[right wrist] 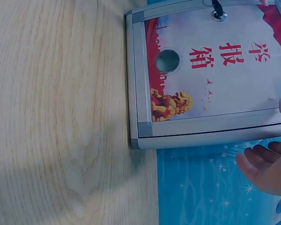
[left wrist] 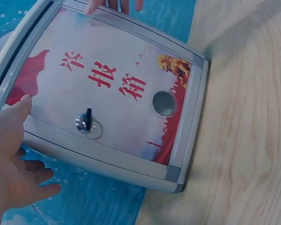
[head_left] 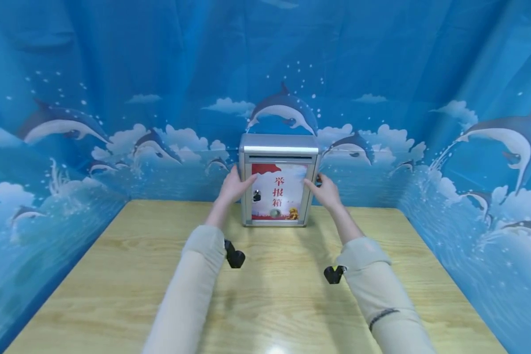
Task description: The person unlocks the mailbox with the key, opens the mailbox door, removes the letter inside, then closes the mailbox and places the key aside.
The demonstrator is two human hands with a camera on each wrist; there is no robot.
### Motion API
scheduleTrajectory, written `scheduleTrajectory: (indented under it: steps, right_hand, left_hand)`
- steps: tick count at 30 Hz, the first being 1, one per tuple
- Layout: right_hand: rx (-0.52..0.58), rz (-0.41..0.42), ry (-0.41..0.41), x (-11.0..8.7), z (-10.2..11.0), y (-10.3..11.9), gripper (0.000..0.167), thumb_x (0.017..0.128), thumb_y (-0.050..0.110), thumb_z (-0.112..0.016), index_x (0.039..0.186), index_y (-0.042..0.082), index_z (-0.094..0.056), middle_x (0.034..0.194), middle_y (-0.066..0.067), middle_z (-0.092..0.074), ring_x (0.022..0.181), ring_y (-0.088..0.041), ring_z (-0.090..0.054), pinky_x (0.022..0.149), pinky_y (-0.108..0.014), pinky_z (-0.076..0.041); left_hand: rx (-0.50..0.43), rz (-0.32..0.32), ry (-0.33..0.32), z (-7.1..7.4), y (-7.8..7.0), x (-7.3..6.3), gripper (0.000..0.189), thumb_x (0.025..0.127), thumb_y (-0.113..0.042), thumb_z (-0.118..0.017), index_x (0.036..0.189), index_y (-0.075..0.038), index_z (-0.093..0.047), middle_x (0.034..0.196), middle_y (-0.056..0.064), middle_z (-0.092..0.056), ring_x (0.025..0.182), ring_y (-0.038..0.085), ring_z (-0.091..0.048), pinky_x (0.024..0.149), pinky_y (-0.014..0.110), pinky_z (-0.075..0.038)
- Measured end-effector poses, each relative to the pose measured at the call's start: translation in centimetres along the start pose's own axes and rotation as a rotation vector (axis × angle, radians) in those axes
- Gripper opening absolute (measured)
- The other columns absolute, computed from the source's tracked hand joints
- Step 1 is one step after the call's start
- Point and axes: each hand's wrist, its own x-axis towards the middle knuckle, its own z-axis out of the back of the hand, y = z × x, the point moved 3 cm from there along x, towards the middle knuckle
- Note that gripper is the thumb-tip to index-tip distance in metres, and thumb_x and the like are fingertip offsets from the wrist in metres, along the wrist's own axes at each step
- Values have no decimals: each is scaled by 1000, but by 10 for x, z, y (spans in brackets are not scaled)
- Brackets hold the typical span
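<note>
A silver metal drop box [head_left: 280,142] with a slot near its top stands upright at the back of the wooden table. Its white front panel [left wrist: 117,61] bears red characters, a golden lion and a round window [left wrist: 164,103]. A black-headed key [left wrist: 88,120] with a ring sits in the front lock. My left hand [head_left: 235,187] is at the box's left side, thumb over the front frame and fingers loosely spread beside the wall. On the opposite side, my right hand [head_left: 326,191] has its thumb at the front edge, with relaxed fingers along the side.
A blue curtain [head_left: 159,59] printed with dolphins and clouds hangs behind the table [head_left: 274,285] and along both sides. Black wrist cameras [head_left: 235,256] stick out from the sleeves over the tabletop.
</note>
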Motion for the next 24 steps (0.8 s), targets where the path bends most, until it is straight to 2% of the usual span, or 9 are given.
scheduleTrajectory:
  steps: [6, 9, 15, 19, 24]
  right_hand:
    - [30, -21, -8, 5, -7, -1, 73, 90, 47, -54, 136, -6, -34, 131, -26, -45, 116, -38, -46, 94, -47, -41]
    - [57, -44, -27, 7, -8, 1, 69, 89, 43, -57, 133, -6, -38, 127, -25, -47, 113, -38, -49, 93, -47, -42]
    - [128, -89, 0, 5, -10, 2, 76, 87, 45, -60, 137, -4, -31, 133, -25, -42, 119, -37, -44, 97, -48, -39]
    - [154, -85, 22, 4, -11, 0, 80, 87, 45, -61, 139, -3, -24, 136, -25, -37, 123, -37, -40, 99, -47, -36]
    - [147, -63, -1, 5, -12, 0, 75, 88, 41, -61, 137, -4, -27, 133, -26, -40, 120, -38, -43, 97, -47, -38]
  left_hand:
    - [-67, 39, 28, -11, 9, 3, 87, 88, -44, -58, 149, -6, -8, 151, 17, -18, 136, 34, -21, 106, 49, -24]
    - [-108, 56, 17, -16, 13, 5, 86, 88, -43, -60, 149, -9, -10, 151, 16, -20, 136, 34, -23, 106, 49, -24]
    - [-192, 82, 5, -21, 16, 5, 87, 86, -41, -63, 149, -12, -10, 151, 14, -19, 136, 33, -22, 106, 49, -24]
    - [-219, 103, 26, -21, 16, 5, 90, 85, -40, -64, 149, -11, -7, 152, 14, -17, 136, 33, -21, 107, 49, -22]
    - [-225, 95, -7, -21, 15, 7, 88, 85, -37, -65, 147, -7, -11, 150, 16, -20, 135, 33, -23, 106, 47, -24]
